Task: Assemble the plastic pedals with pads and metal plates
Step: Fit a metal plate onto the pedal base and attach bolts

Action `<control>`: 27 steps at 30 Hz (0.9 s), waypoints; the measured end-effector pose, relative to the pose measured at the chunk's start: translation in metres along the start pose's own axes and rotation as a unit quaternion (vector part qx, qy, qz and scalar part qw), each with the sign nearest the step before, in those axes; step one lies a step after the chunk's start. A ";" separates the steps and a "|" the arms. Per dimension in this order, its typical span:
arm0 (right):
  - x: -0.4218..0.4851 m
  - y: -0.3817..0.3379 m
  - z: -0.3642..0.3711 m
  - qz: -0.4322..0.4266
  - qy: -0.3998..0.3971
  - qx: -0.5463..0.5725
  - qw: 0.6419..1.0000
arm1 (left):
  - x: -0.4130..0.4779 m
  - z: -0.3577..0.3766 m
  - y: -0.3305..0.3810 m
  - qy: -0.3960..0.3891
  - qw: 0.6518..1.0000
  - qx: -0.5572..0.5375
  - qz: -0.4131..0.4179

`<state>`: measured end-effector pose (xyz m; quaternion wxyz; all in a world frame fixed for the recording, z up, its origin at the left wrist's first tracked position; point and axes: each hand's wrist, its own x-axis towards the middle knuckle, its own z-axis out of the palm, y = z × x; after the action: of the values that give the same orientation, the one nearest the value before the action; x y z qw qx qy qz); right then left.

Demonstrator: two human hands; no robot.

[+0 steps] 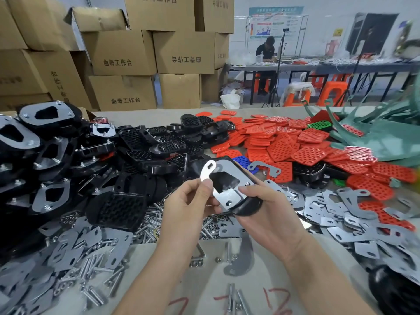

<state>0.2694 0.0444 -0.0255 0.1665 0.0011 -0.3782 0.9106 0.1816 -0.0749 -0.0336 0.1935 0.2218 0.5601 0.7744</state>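
Above the desk (204, 287), the pedal (248, 208) is gripped by the right hand (268, 214), long axis running upper-left to lower-right; a metal plate (207, 171) is pinched by the left hand (186, 201) at its upper-left end.

We read 曲奇工作台 on the cardboard boxes (118, 53) (one box upside down); wall poster (276, 23) and red table scrawl (276, 298) illegible.

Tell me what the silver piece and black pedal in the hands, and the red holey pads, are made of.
The silver piece looks like sheet metal: flat, grey, dully reflective. The black pedal seems moulded plastic, with a glossy rim. The red pads look like matte rubber or soft plastic.
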 end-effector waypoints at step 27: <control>-0.002 0.006 0.004 0.010 0.013 -0.053 0.998 | -0.007 0.000 0.004 0.019 0.993 0.098 0.054</control>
<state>0.2690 0.0373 -0.0271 0.1626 -0.0235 -0.4237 0.8908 0.1878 -0.0797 -0.0309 0.1178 0.2550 0.6242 0.7290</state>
